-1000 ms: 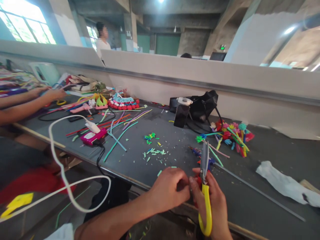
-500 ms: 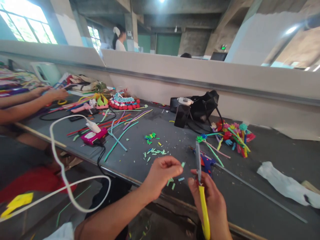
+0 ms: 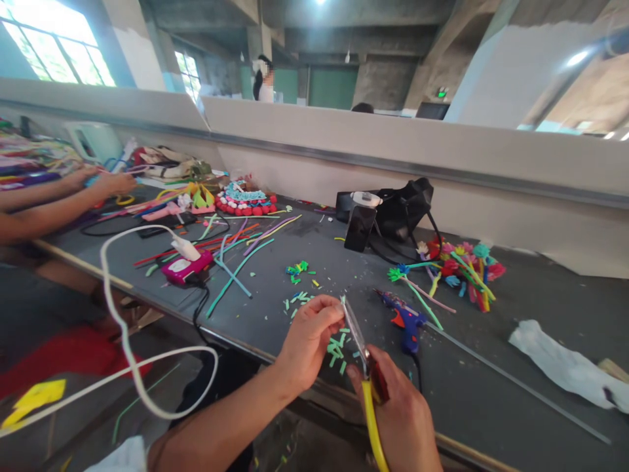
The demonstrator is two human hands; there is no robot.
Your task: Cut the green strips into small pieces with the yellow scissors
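Note:
My left hand (image 3: 308, 344) is closed in a pinch around a small light-green piece of pipe cleaner (image 3: 343, 299), which barely shows at the fingertips. My right hand (image 3: 400, 410) grips yellow-handled scissors (image 3: 358, 335). Their blade tips meet the left fingertips at the green piece; whether the blades are parted I cannot tell. Just beyond the left fingers, cut green pieces (image 3: 336, 351) lie on the dark table (image 3: 472, 387). More small clippings (image 3: 297, 299) are scattered farther back, partly behind the left hand.
A blue glue gun (image 3: 409, 326) with a long glue stick lies right of the scissors. Behind it are pipe-cleaner flowers (image 3: 474, 272) and a black bag (image 3: 405, 210). At left are a magenta power adapter (image 3: 189, 267), a white cable (image 3: 114, 308) and a co-worker's hands (image 3: 111, 187).
My right hand has swung the scissors left, bringing their tips to the left fingertips. My left hand has shifted slightly left and up, still pinching the green piece.

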